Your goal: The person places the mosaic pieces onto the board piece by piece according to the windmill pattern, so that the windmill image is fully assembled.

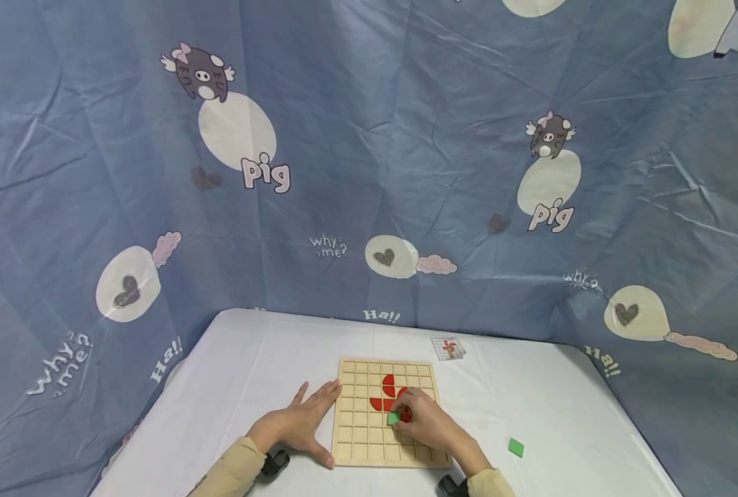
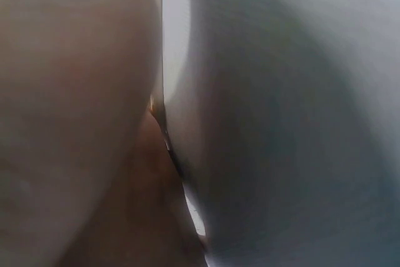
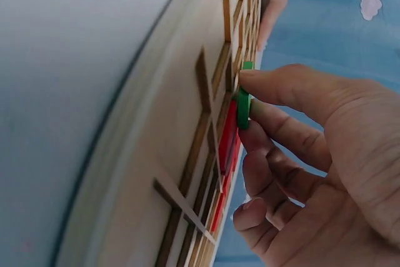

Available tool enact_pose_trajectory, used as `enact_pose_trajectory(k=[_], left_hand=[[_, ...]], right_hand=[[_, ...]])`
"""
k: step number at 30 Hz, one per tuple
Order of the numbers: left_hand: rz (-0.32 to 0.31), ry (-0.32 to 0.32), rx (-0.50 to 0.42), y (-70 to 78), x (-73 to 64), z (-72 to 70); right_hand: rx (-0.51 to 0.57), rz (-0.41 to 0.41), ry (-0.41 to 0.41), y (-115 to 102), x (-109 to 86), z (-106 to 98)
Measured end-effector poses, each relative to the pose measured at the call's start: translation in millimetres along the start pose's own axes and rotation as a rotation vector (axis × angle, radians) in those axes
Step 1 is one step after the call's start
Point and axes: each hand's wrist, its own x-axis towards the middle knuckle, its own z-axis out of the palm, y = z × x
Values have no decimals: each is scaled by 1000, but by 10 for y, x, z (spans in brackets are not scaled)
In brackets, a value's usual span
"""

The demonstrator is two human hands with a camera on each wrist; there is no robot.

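A square wooden grid board (image 1: 359, 435) lies on the white table, with several red pieces (image 1: 389, 391) set in cells around its middle. Over the cells just below those red pieces, my right hand (image 1: 427, 421) pinches a green square tile (image 1: 393, 418) between thumb and fingers. In the right wrist view the green tile (image 3: 244, 107) stands on edge close over the board, beside red pieces (image 3: 228, 139). My left hand (image 1: 303, 421) rests spread at the board's left edge, thumb at the lower corner and fingertips at the upper side. Only blurred skin and table show in the left wrist view.
Another green tile (image 1: 516, 447) lies on the table to the right of the board. Behind the board's far right corner is a small pattern card (image 1: 448, 348) with a red figure on a grid. A blue printed curtain (image 1: 344, 172) hangs around the table.
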Motion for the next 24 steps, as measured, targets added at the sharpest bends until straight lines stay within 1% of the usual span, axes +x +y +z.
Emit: enact_pose_trajectory(k=[5, 11, 24], left_hand=[[-3, 3, 3, 4, 0, -2], [-7, 6, 14, -5, 16, 2], [-4, -2, 1, 0, 14, 0]], right_hand=[[-28, 18, -10, -6, 20, 11], [-10, 23, -37, -17, 55, 0], [14, -4, -47, -8, 56, 11]])
